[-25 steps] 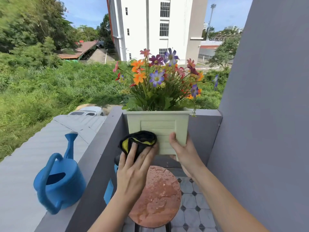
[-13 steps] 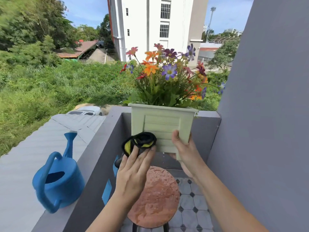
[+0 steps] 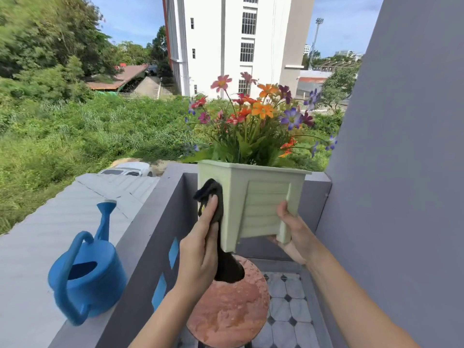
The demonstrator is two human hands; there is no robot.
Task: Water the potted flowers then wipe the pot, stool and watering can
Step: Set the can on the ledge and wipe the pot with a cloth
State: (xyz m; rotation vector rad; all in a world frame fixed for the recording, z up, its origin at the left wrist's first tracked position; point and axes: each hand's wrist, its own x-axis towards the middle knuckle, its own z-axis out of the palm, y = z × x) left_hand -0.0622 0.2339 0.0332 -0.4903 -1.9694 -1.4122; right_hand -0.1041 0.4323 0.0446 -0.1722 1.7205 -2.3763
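Note:
A pale green square pot point(image 3: 263, 199) full of colourful flowers point(image 3: 256, 121) is held in the air, tilted, above the round reddish stool seat point(image 3: 231, 307). My right hand point(image 3: 291, 229) grips the pot's lower right corner and underside. My left hand point(image 3: 200, 247) presses a black cloth point(image 3: 221, 237) against the pot's left side; the cloth hangs down past the pot's foot. The stool seat looks wet. A blue watering can point(image 3: 85, 275) stands on the wall ledge at the left.
A grey balcony wall point(image 3: 150, 234) with blue cut-outs runs along the left, and a grey wall point(image 3: 401, 172) rises on the right. Tiled floor point(image 3: 288, 315) lies below the stool. Beyond the ledge are a sloped roof, greenery and a white building.
The pot has been lifted higher and turned to the right, showing its left side. My left hand with the cloth has moved from the front face round to that left side.

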